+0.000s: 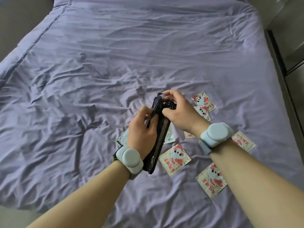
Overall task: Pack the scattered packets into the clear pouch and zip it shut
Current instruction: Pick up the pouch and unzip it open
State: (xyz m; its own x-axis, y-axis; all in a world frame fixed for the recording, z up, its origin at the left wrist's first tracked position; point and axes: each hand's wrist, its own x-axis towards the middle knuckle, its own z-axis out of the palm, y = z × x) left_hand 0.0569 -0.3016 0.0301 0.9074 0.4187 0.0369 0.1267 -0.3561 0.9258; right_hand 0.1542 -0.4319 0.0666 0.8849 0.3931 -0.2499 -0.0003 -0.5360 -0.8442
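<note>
A clear pouch (158, 139) with dark trim is held edge-up above the bed. My left hand (142, 129) grips its left side near the middle. My right hand (176, 109) pinches the far top end, at the zipper. Several white packets with a red and blue cartoon print lie on the sheet around my hands: one (175, 159) just right of the pouch, one (212, 180) nearer me, one (243, 141) beyond my right wrist, two overlapping ones (204, 104) past my right hand. Other packets (122, 139) lie face down, partly hidden under the pouch and my left hand.
A wrinkled lavender bedsheet (115, 63) covers the whole bed. The bed's right edge (279, 71) meets a dark frame and pale furniture. Each wrist wears a pale blue band with a round device.
</note>
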